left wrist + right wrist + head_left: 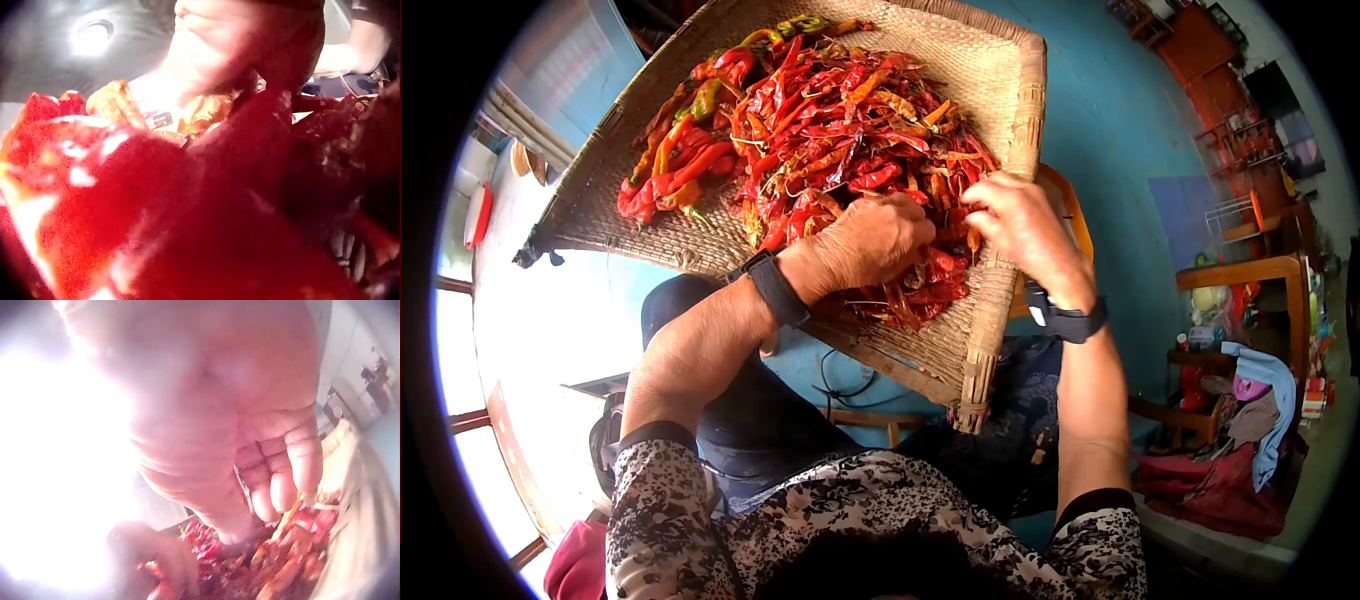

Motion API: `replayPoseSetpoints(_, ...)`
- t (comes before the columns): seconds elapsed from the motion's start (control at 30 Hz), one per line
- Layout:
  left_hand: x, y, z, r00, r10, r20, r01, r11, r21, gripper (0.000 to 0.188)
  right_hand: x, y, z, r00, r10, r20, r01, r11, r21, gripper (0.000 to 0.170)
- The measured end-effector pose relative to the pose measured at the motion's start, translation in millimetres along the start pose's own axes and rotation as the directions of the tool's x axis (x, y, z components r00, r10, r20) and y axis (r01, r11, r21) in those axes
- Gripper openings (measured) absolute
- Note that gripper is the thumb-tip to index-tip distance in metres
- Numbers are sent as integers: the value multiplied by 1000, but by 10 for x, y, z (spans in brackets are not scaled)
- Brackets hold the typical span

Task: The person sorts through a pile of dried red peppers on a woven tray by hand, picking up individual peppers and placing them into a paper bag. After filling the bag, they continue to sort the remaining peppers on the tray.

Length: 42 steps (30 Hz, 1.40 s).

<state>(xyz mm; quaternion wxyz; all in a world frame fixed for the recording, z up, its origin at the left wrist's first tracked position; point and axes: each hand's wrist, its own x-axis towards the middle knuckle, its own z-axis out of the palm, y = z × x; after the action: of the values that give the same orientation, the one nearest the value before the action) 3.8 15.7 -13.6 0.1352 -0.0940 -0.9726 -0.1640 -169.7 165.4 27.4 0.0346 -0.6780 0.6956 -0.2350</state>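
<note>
A heap of wrinkled dried red chilies (830,130), some of them orange, lies in a woven basket tray (990,40). My left hand (870,240) is low over the near part of the heap, its fingers curled in around dried chilies and mostly hidden from above. A large glossy red chili (125,206) fills the foreground of the left wrist view. At the tray's right rim, my right hand (1030,230) has its fingers bent down over the chilies. In the right wrist view the thumb (212,512) points down into the heap; I cannot tell whether it pinches a chili.
Fresher, plumper red and green peppers (690,160) lie along the tray's left side. The tray is above the person's knees, over a blue floor (1120,130). On the right stands a wooden chair (1240,270) with cloths and bags. A dark cable (840,385) hangs below the tray.
</note>
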Motion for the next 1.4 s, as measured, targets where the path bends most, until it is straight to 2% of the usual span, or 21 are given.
replayPoseSetpoints(0.03, 13, -15, -10, 993, -119, 5, 119, 990, -72, 14, 47, -48, 106, 997, -55, 52, 56, 998, -21, 7)
replayPoseSetpoints(0.1, 28, -84, -53, 994, -96, -47, 90, 990, -111, 14, 83, -131, 207, 966, 70, 249, -13, 975, -224, 6)
replayPoseSetpoints(0.17, 22, -104, -140, 969, -237, -73, 226, 965, -130, 15, 60, -184, 272, 986, -10, 168, 58, 957, -284, 8)
replayPoseSetpoints(0.3, -4, -179, -260, 937, -273, -218, 229, 951, -208, 18, 116, -129, 253, 970, 36, 239, 42, 949, -313, 12)
replayPoseSetpoints(0.37, -5, -163, -329, 924, -344, -169, 302, 925, -231, 22, 88, 48, 291, 954, 217, 206, -250, 957, 147, 12)
replayPoseSetpoints(0.4, -2, -145, -376, 902, -397, -171, 329, 886, -326, 23, 110, -15, 216, 998, 20, 67, -23, 999, 48, 11)
replayPoseSetpoints(0.43, -3, -137, -407, 878, -448, -166, 349, 839, -418, 25, 100, -3, 190, 998, -3, -66, 7, 997, 75, 8)
replayPoseSetpoints(0.53, 19, -209, -369, 848, -469, -245, 273, 784, -557, 24, 113, -79, -62, 966, 255, -49, -240, 948, 207, 7)
replayPoseSetpoints(0.57, 26, -214, -375, 823, -522, -223, 278, 713, -644, 24, 88, 62, -50, 968, 229, -99, -195, 942, 273, 10)
replayPoseSetpoints(0.67, 31, -316, -257, 832, -512, -214, 246, 686, -685, 21, 70, 44, -111, 883, 459, -98, -217, 585, 782, 15)
replayPoseSetpoints(0.77, 67, -306, -244, 848, -492, -197, 219, 663, -716, 18, 60, 110, -191, 846, 515, -138, -104, 414, 904, 15)
replayPoseSetpoints(0.87, 87, -258, -243, 846, -524, -94, 273, 579, -768, 18, -8, 226, -250, 864, 476, -163, -240, 675, 697, 14)
replayPoseSetpoints(0.9, 94, -219, -255, 849, -520, -94, 271, 580, -768, 18, -21, 236, -275, 862, 478, -167, -240, 676, 697, 14)
replayPoseSetpoints(0.97, 107, -158, -280, 846, -528, -79, 298, 590, -750, 18, -39, 250, -330, 764, 525, -376, -357, 828, 432, 14)
replayPoseSetpoints(1.03, 101, -193, -255, 866, -498, -45, 331, 640, -694, 20, -128, 453, -395, 775, 354, -524, -343, 931, 124, 14)
replayPoseSetpoints(1.1, 97, -173, -236, 877, -481, -9, 334, 622, -709, 21, -191, 362, -573, 707, 620, -342, -707, 636, -309, 13)
replayPoseSetpoints(1.17, 101, -176, -214, 888, -460, 6, 345, 657, -670, 20, -260, 430, -496, 715, 627, -309, -697, 605, -385, 18)
replayPoseSetpoints(1.23, 110, -170, -209, 897, -441, 23, 356, 692, -629, 20, -181, 305, -391, 830, 401, -387, -470, 877, -99, 29)
replayPoseSetpoints(1.27, 112, -154, -204, 912, -410, -8, 325, 735, -595, 20, -114, 139, -358, 855, 442, -273, -447, 893, 47, 36)
replayPoseSetpoints(1.37, 103, -154, -111, 931, -359, -71, 276, 816, -507, 19, 53, -201, -77, 988, 35, -153, -29, 999, 45, 22)
replayPoseSetpoints(1.4, 103, -157, -95, 937, -339, -79, 250, 815, -523, 18, 77, -179, 49, 998, 5, -61, -5, 1000, -3, 17)
